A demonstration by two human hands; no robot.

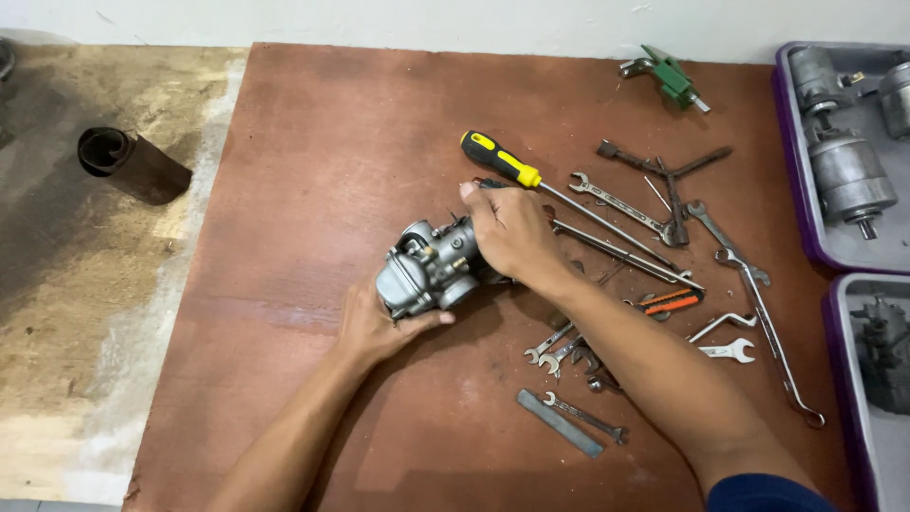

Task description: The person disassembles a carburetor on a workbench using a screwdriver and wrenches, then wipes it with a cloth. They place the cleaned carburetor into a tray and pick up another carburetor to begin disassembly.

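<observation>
The grey metal carburetor (428,268) looks still whole, near the middle of the brown counter (313,142); no parts lie removed beside it. Left hand (374,327) cups it from 7 o'clock, fingers curled under. Right hand (510,232) covers its 3 o'clock end, fingers closed over it.

Both hands, left (379,327) and right (512,232), curled in grip.

Carburetor (427,270) mid-board (332,142), screwdriver (500,158) behind it, wrenches (720,284) to its right, trays (806,237) far right.
</observation>
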